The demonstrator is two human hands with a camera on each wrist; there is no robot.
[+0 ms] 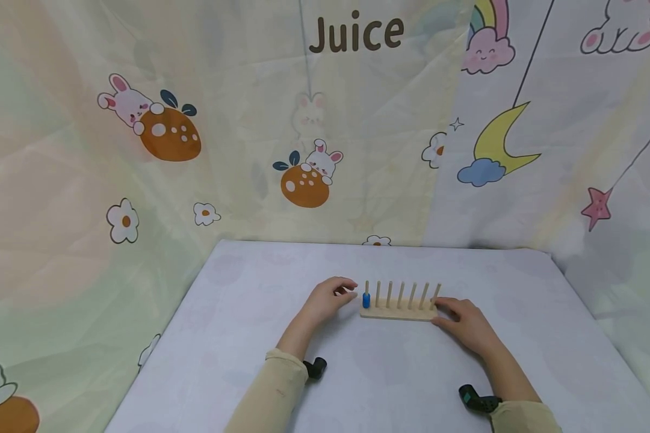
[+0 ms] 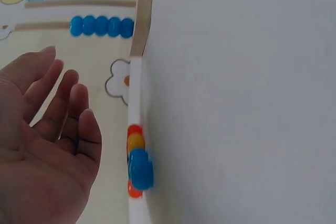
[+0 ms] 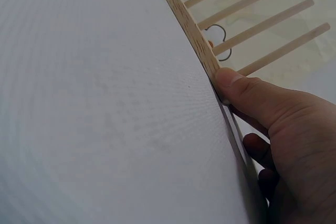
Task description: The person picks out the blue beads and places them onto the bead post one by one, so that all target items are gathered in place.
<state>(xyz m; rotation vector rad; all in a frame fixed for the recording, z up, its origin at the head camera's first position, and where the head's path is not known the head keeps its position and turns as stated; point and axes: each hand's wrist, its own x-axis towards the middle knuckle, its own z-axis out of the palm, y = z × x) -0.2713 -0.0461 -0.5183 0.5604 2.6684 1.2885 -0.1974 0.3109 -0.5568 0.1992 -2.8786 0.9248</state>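
Note:
A wooden peg rack with several upright pegs stands on the table. Blue beads are stacked on its leftmost peg, filling the lower half; the other pegs are bare. My left hand hovers just left of that peg, fingers loosely bent and holding nothing. At the rack's other end, my right hand grips the base, the thumb on its front edge. The left wrist view also has a small group of loose beads on the table: blue, yellow and red. From the head view, I cannot see them.
A white cloth covers the table. Behind it hangs a printed curtain with rabbits, flowers and a moon. Dark camera mounts sit at both wrists, beside beige sleeves.

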